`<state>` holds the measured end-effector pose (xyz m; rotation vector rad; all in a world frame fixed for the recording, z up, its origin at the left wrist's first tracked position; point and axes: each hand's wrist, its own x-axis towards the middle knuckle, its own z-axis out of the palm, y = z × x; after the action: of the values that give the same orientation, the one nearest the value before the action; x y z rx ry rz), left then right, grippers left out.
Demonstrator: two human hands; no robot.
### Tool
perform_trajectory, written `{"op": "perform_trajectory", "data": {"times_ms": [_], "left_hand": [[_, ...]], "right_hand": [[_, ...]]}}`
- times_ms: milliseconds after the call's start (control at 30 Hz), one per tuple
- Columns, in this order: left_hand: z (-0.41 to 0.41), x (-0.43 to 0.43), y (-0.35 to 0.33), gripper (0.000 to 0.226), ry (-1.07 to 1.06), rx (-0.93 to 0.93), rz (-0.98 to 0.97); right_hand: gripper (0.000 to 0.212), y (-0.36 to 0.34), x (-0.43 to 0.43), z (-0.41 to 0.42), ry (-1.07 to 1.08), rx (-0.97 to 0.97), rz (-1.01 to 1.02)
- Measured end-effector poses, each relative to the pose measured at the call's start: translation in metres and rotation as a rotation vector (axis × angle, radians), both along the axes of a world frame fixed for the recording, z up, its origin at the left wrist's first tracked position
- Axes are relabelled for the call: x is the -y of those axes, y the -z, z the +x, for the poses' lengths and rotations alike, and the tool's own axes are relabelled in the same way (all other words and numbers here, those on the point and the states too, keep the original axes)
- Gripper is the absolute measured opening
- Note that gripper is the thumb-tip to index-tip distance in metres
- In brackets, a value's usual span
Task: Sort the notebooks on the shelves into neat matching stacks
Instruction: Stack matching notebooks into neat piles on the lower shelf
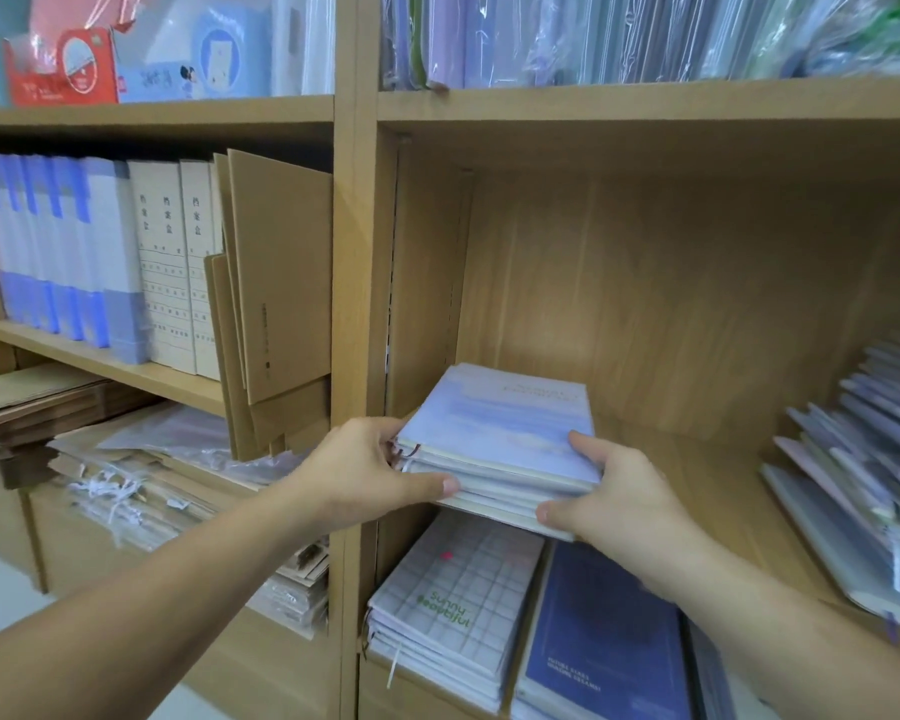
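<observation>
Head view, items listed nearest first.

1. Lower shelf, 6 o'clock: stack of grid-cover notebooks [458, 589] with green lettering, lying flat. A navy notebook [604, 631] tops the pile just beside it at 3 o'clock.
2. Left hand [365, 470]: grips the near left corner of item 4, with the thumb along the front edge and the fingers curled round the side.
3. Right hand [609, 496]: grips the near right corner of item 4, thumb on the top cover, fingers wrapped at the front edge.
4. Stack of lavender notebooks [500, 428]: the piece in hand, held between both hands. It lies at the left front of the open compartment, close to the left wall.
   - Long axis runs from 6 toward 12 o'clock, leaning slightly to 1.
   - Near end juts past the front lip of the shelf [697, 459]. Whether it rests on the board or is lifted cannot be told.
   - Both hands are at the near end, equally close. The lower edges look uneven, so squaring them up and sliding the stack toward 12 is probably what comes next.
5. Same shelf, 3 o'clock, well apart from item 4: slumped row of mixed notebooks [853, 459], unsorted. Bare board lies between, and nothing blocks the way inward.
6. Neighbouring bay, 9 to 10 o'clock: kraft folders [276, 278], tilted; beige file boxes [172, 262]; blue-and-white binders [58, 241].
7. Top shelf, 12 o'clock: plastic-wrapped stationery [645, 33], blurred.
</observation>
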<state>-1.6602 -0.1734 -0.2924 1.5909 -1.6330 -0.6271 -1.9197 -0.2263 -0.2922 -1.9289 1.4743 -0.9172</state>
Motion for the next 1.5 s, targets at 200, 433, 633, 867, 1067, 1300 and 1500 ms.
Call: {"op": "perform_trajectory", "data": {"times_ms": [200,433,633,867,1067,1300,1500], "left_hand": [[-0.005,0.023,-0.019,0.046,-0.231,-0.017,0.094],[-0.026,0.027,-0.020,0.044,-0.293,0.140,-0.016],[-0.043,0.011,-0.043,0.026,-0.215,-0.360,0.086],[-0.054,-0.006,-0.038,0.013,-0.015,-0.727,0.322],[-0.072,-0.061,-0.010,0.047,0.132,-0.741,0.353],[-0.137,-0.147,0.024,0.050,0.299,-0.450,0.315],[-0.226,-0.193,0.079,0.045,0.395,-0.340,0.447]], "right_hand": [[0.057,-0.024,0.020,-0.004,0.008,0.262,0.232],[0.034,-0.016,0.043,0.003,0.109,0.076,0.108],[0.026,-0.035,0.033,-0.018,0.127,-0.008,0.102],[0.017,-0.048,0.005,-0.054,-0.031,0.123,0.393],[0.056,-0.030,-0.047,-0.093,-0.058,0.224,0.508],[0.032,0.006,-0.148,-0.156,0.013,0.182,0.395],[0.058,0.038,-0.235,-0.232,0.106,0.096,0.400]]}}
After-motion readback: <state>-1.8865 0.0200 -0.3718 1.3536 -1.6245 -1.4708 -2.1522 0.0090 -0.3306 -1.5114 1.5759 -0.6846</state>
